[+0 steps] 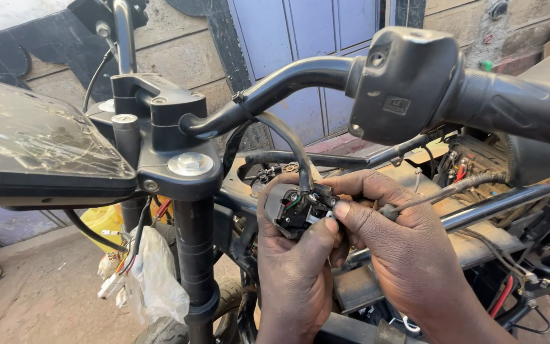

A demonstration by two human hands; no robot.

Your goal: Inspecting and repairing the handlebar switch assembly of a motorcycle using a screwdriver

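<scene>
The handlebar (300,75) is smooth black metal tubing with a dull sheen. Its switch housing (405,83) is matt black plastic; the grip (517,105) looks like matt rubber. A crumpled translucent plastic bag (154,280) hangs beside the glossy fork tube (195,255).

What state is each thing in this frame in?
Left hand: gripping the switch housing.
Right hand: fingertips pinching at the housing's wiring.
Switch housing: off the handlebar, insides exposed.
Handlebar: mounted, bare mid-section.
Black cable: hanging down into the housing.
Plastic bag: dangling by the fork.
</scene>
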